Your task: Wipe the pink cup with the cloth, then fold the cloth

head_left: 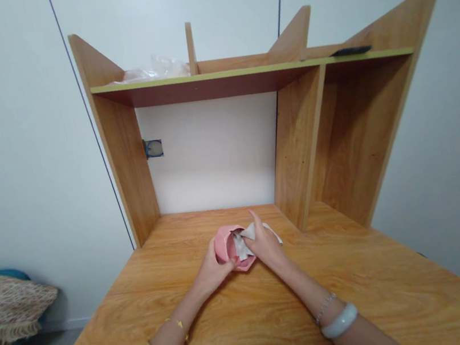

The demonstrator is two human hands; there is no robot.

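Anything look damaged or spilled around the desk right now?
The wall opening at the hutch's left looks odd: blue shows inside, possibly wiring, with no cover plate. I see no spill on the desk.

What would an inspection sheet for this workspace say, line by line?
Surface: wooden desk, shelf above.
Things in hand: pink bowl, tilted, with a pale cloth partly inside.
Clutter: clear plastic and a dark flat object on the shelf.
Hands: left hand holds the bowl; right hand grips the cloth.
Cables: nothing certain; wall opening shows something blue, too small to identify.
Surroundings: white wall; patterned cover on blue furniture, left.
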